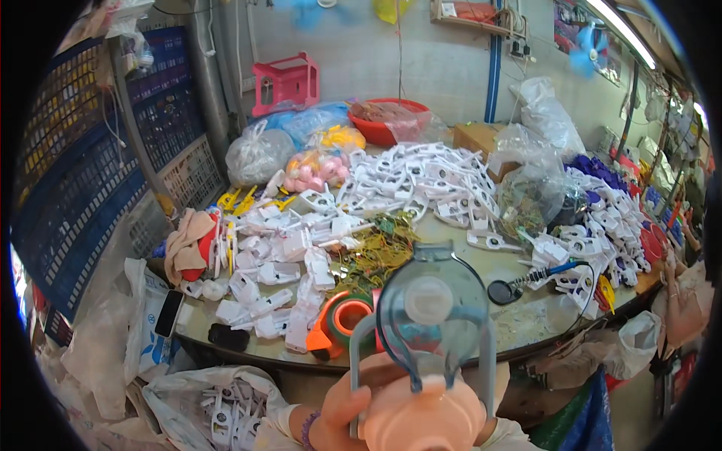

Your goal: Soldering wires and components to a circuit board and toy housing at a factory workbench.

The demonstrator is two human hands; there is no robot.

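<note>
Close in front of me is a drinking bottle with a peach-coloured body [425, 413], a see-through blue-grey lid [432, 308] and grey side handles. My left hand [350, 410], with a purple bead bracelet at the wrist, is closed around its left side by the handle. Of my right hand [486, 431] only a sliver of skin shows at the bottle's lower right; its fingers are hidden. Just beyond the bottle, an orange tape dispenser [323, 331] stands at the table's front edge, partly covered by it.
White plastic parts [421, 177] lie heaped across the table, with tangled thin wires [380, 248] among them. A blue-handled soldering iron [564, 267] lies at right. A phone [169, 313] rests at left. Below, an open sack [169, 387] holds more white parts. A pink stool [286, 83] stands behind.
</note>
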